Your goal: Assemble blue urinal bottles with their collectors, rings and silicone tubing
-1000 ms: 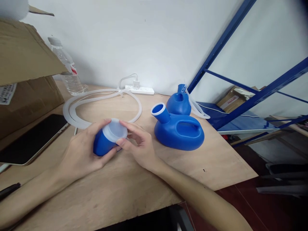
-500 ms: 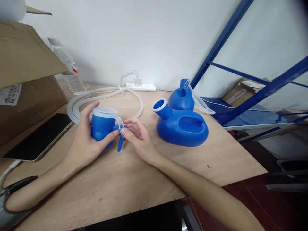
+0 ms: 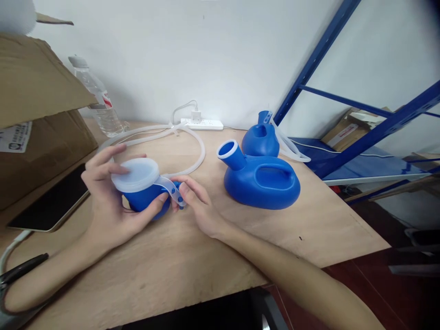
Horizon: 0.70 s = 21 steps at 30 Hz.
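Note:
A blue cup-shaped part (image 3: 139, 200) with a translucent white lid (image 3: 135, 172) leans to the left in my left hand (image 3: 108, 204). The left thumb presses its front and a fingertip lies on the lid's rim. From the lid a translucent strap (image 3: 168, 184) with holes runs right, over the part's blue handle. My right hand (image 3: 202, 208) pinches the strap's end against the handle; its far fingertips are partly hidden. To the right stands a blue urinal bottle (image 3: 261, 195) with an open, white-rimmed neck, touched by neither hand.
Behind it is another blue bottle (image 3: 260, 141) with a clear hose (image 3: 292, 151). A coiled hose (image 3: 199, 156) lies beyond my hands, near a white power strip (image 3: 209, 124). At left are a phone (image 3: 51, 201), a cardboard box (image 3: 44, 146) and a water bottle (image 3: 103, 107). A blue shelf frame (image 3: 364, 137) stands right.
The blue cup-shaped part has tipped so its lid faces me more. My left fingers have come up over the lid's edge. The strap now lies flatter across the handle under my right hand.

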### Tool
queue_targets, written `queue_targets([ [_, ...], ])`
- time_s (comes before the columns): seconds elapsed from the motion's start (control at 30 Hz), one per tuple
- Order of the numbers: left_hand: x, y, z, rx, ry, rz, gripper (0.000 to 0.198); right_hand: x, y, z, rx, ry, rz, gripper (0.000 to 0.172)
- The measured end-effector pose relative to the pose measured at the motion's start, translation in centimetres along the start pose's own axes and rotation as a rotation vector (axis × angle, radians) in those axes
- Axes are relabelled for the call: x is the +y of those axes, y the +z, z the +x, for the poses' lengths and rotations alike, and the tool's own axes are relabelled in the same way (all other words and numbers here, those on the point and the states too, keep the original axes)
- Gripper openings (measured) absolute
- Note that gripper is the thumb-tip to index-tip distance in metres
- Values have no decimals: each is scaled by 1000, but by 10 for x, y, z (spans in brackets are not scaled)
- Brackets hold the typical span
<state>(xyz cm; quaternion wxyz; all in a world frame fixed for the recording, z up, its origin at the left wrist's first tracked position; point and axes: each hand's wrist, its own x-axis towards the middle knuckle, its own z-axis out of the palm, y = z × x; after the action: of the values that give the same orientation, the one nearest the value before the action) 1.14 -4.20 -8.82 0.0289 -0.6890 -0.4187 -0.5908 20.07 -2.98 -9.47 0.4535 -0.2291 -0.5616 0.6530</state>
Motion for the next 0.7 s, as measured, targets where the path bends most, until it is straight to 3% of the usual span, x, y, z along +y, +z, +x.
queue_targets([
  [0.1, 1, -9, 5, -75, 247, 89, 73, -3, 2, -4, -15, -9, 22, 55],
  [0.23, -1, -20, 8, -125, 606, 372, 49, 0, 2, -6, -46, -43, 11, 52],
  [0.3, -3, -23, 9, -147, 705, 449, 49, 3, 1, -5, -46, -58, 0, 53],
  [0.43, -3, -25, 8, -188, 693, 471, 58, 5, 1, -5, -59, -68, -14, 52],
  [0.6, 4, -25, 6, -169, 551, 490, 67, 2, 4, -8, -40, -80, 15, 43],
  [0.7, 4, -26, 7, -179, 623, 473, 67, 3, 6, -10, -31, -68, 11, 39],
])
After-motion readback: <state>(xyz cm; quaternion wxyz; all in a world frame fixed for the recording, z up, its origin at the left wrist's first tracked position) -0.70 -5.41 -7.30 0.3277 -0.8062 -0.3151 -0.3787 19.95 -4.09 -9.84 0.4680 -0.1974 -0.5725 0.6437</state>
